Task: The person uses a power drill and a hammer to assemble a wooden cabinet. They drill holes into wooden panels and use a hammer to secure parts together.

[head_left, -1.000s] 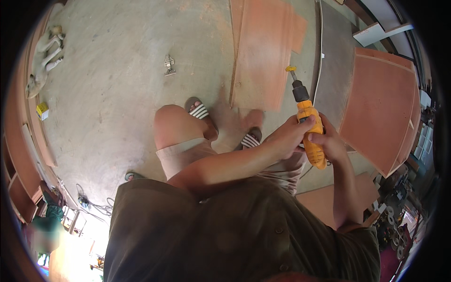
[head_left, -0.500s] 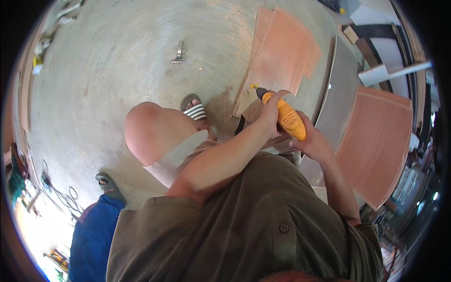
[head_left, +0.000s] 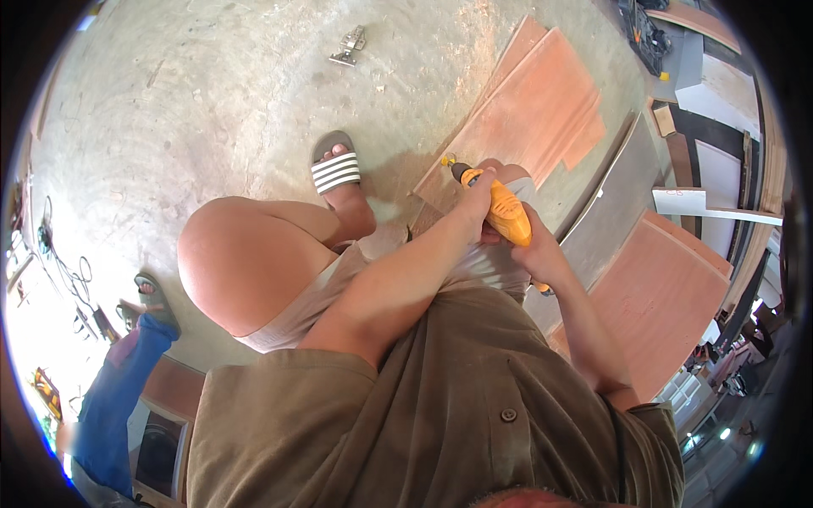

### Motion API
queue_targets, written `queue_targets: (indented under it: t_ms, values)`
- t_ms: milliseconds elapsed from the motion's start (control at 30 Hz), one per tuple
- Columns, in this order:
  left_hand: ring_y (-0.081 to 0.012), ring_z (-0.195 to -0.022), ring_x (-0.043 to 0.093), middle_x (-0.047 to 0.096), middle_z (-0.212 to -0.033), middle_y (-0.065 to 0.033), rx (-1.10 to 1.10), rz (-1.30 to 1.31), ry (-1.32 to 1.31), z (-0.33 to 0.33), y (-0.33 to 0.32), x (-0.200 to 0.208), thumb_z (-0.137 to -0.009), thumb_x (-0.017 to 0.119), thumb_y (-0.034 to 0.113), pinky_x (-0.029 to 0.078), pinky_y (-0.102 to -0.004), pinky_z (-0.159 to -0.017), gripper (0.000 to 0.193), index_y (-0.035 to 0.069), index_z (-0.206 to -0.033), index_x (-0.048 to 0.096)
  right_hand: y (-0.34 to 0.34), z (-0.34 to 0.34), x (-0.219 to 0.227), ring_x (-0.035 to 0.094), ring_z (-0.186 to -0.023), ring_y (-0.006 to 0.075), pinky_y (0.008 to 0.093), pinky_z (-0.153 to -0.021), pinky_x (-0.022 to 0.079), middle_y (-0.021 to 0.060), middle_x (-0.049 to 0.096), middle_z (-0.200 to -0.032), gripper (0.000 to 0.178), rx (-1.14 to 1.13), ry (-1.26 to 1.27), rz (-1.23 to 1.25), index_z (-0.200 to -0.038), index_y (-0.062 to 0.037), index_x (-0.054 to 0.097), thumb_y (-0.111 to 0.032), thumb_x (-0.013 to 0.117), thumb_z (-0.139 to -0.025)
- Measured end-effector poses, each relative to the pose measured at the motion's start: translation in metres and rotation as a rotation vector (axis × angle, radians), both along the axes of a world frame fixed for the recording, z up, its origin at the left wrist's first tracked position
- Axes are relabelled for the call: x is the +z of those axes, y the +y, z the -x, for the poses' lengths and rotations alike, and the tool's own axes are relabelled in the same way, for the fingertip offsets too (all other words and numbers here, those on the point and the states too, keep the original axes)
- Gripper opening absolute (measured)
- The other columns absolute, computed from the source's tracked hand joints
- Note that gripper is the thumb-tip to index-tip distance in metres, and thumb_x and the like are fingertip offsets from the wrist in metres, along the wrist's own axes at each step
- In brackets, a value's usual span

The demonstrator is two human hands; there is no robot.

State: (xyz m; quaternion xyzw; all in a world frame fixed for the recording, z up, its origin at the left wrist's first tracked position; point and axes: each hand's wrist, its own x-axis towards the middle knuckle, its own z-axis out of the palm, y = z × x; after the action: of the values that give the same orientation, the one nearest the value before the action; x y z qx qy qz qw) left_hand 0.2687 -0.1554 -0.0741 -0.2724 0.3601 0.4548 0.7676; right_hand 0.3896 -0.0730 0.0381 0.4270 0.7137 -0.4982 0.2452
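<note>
A yellow-orange power drill [head_left: 510, 213] with a black chuck is held in front of me, pointing to the far left. In its chuck sits a gold-coloured cutter bit [head_left: 449, 159], over the near end of the reddish plywood sheets [head_left: 517, 102] on the floor. My left hand [head_left: 479, 201] is closed around the front of the drill body, just behind the chuck. Behind it, my right hand [head_left: 535, 247] grips the drill at its rear, fingers partly hidden; an orange and black part shows below the wrist. A metal hinge [head_left: 348, 46] lies on the floor farther off.
A grey panel [head_left: 605, 182] and another plywood sheet [head_left: 648, 296] lie to the right, with white and dark boards beyond. At left, another person in blue trousers [head_left: 114, 398] and sandals stands by tangled cables [head_left: 63, 262]. My sandalled foot [head_left: 337, 169] rests on the floor.
The view has shifted, showing more of my leg and sandal. The drill has turned slightly, and an orange and black part now shows below my right wrist. Both hands keep hold of the drill.
</note>
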Motion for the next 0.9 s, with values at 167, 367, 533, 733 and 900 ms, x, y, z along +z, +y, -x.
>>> queue_targets:
  t_ms: [167, 367, 533, 733, 900]
  values:
    - [-0.0303, -0.125, 0.059, 0.062, -0.133, -0.0086, -0.034, -0.001, 0.013, 0.005, 0.002, -0.005, -0.096, 0.038, 0.075, 0.044, -0.0573, -0.102, 0.076, 0.017, -0.143, 0.048, 0.004, -0.003, -0.014, 0.064, -0.112, 0.0268, 0.0334, -0.096, 0.049, 0.016, 0.065, -0.12, 0.082, 0.033, -0.084, -0.101, -0.152, -0.0067, 0.038, -0.001, 0.059, -0.074]
    - [-0.0347, -0.112, 0.064, 0.065, -0.124, -0.0156, -0.052, 0.044, 0.089, -0.004, 0.007, -0.014, -0.091, 0.04, 0.082, 0.05, -0.0546, -0.094, 0.082, 0.014, -0.134, 0.057, 0.009, -0.008, -0.016, 0.061, -0.12, 0.0365, 0.0392, -0.1, 0.048, 0.0219, 0.064, -0.127, 0.082, 0.016, -0.059, -0.071, -0.154, -0.0114, 0.037, -0.004, 0.06, -0.076]
    - [-0.0353, -0.11, 0.064, 0.066, -0.123, -0.0165, -0.076, 0.025, 0.108, -0.005, 0.009, -0.018, -0.091, 0.039, 0.082, 0.051, -0.0537, -0.091, 0.082, 0.014, -0.133, 0.058, 0.014, -0.008, -0.016, 0.06, -0.125, 0.0386, 0.0409, -0.103, 0.047, 0.0233, 0.063, -0.13, 0.081, 0.051, -0.064, -0.076, -0.154, -0.0134, 0.037, -0.006, 0.061, -0.077]
    - [-0.036, -0.107, 0.065, 0.066, -0.121, -0.0184, -0.044, -0.007, 0.127, -0.01, 0.009, -0.02, -0.091, 0.038, 0.082, 0.052, -0.0529, -0.089, 0.082, 0.012, -0.13, 0.06, 0.016, -0.011, -0.019, 0.06, -0.125, 0.0384, 0.0409, -0.103, 0.047, 0.0235, 0.063, -0.131, 0.082, 0.045, -0.067, -0.068, -0.155, -0.0137, 0.036, -0.006, 0.061, -0.077]
    - [-0.0361, -0.107, 0.065, 0.066, -0.12, -0.0195, -0.052, 0.009, 0.132, -0.01, 0.009, -0.023, -0.092, 0.036, 0.081, 0.052, -0.0531, -0.088, 0.082, 0.012, -0.128, 0.061, 0.014, -0.01, -0.021, 0.06, -0.125, 0.0397, 0.0414, -0.102, 0.047, 0.0244, 0.063, -0.131, 0.082, 0.027, -0.045, -0.037, -0.155, -0.0134, 0.035, -0.007, 0.061, -0.078]
